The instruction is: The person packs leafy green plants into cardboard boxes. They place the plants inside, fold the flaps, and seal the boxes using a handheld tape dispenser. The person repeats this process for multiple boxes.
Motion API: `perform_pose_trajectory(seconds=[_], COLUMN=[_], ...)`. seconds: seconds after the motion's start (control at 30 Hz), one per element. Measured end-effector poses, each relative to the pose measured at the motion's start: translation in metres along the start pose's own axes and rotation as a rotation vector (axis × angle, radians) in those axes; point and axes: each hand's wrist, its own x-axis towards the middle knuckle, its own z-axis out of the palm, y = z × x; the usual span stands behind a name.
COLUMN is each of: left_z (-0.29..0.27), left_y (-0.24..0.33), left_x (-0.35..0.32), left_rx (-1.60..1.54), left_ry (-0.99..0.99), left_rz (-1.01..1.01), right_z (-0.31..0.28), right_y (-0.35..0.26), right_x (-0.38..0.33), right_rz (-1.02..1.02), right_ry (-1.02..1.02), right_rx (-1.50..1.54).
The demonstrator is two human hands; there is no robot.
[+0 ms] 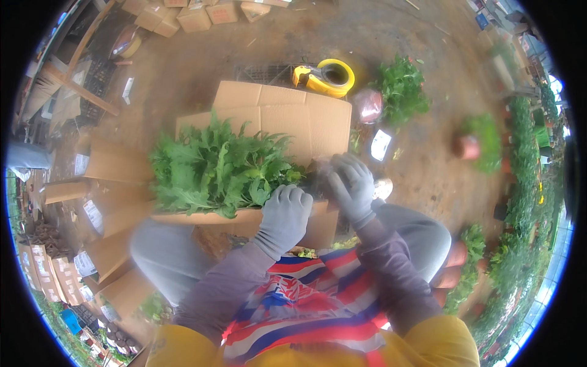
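Observation:
A leafy green plant (220, 165) lies on its side in an open cardboard box (306, 125) in front of me, its leaves filling the left half. My left hand (283, 217), in a grey glove, is closed at the box's near side beside the leaves; its fingertips are hidden. Just to its right, my right hand (351, 186), also gloved, has its fingers curled at the box's right end, somewhat blurred. Between the two hands is a dark, blurry bundle (319, 174) at the plant's base. What either hand pinches is hidden.
A yellow tape dispenser (324, 77) lies beyond the box on a dark crate. To its right, another leafy plant (403, 88) has a plastic-wrapped base. A potted plant (480, 147) stands farther right. Folded cartons (116, 208) crowd the left; more boxes (195, 18) line the back.

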Motion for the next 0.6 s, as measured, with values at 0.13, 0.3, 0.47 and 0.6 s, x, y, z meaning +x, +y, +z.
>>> perform_pose_trajectory(seconds=[0.13, 0.3, 0.47, 0.6], left_z=[0.006, 0.011, 0.006, 0.014], left_y=[-0.008, -0.037, -0.039, -0.03], left_x=[0.013, 0.06, 0.055, 0.028], left_rx=[-0.068, -0.247, -0.198, 0.28], left_ry=[-0.061, -0.102, -0.023, 0.052], left_rz=[-0.137, -0.191, -0.165, 0.053], right_z=[-0.001, 0.001, 0.006, 0.006], right_y=[0.005, 0.008, 0.007, 0.01], right_x=[0.003, 0.022, 0.05, 0.06], right_rz=[-0.018, 0.153, 0.355, 0.439], right_ry=[-0.05, -0.243, -0.341, -0.437], right_rx=[-0.004, -0.04, -0.093, -0.064])
